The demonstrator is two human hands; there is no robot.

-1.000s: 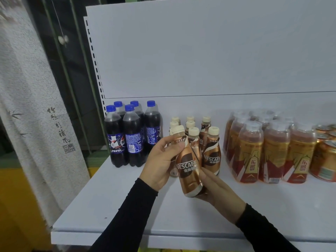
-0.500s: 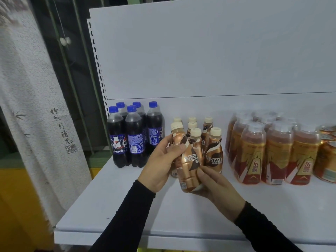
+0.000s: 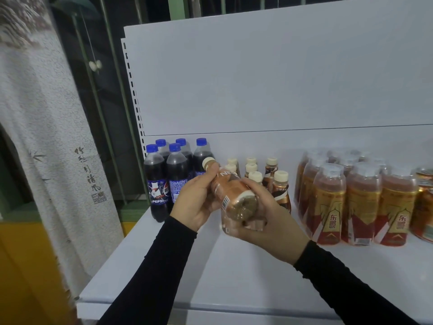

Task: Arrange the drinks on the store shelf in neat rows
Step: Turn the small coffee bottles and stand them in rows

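Observation:
Both hands hold one copper Nescafe coffee bottle [image 3: 230,192] above the white shelf [image 3: 234,273], tipped so its base faces me and its cream cap points away to the upper left. My left hand [image 3: 198,199] grips the neck end near the cap. My right hand [image 3: 269,215] cups the lower body and base. Behind them stand several more Nescafe bottles [image 3: 280,187] with cream caps. Several Pepsi bottles [image 3: 161,179] with blue caps stand at the left. Amber tea bottles [image 3: 360,200] with red and gold labels stand at the right.
Gold cans [image 3: 424,202] sit at the far right edge. The white back panel [image 3: 269,78] rises behind the drinks. A pale patterned curtain [image 3: 46,137] hangs to the left of the shelf. The shelf's front edge runs below my forearms.
The Nescafe bottle has tipped from near upright to lying back, its base now turned toward me. Both hands kept their hold on it.

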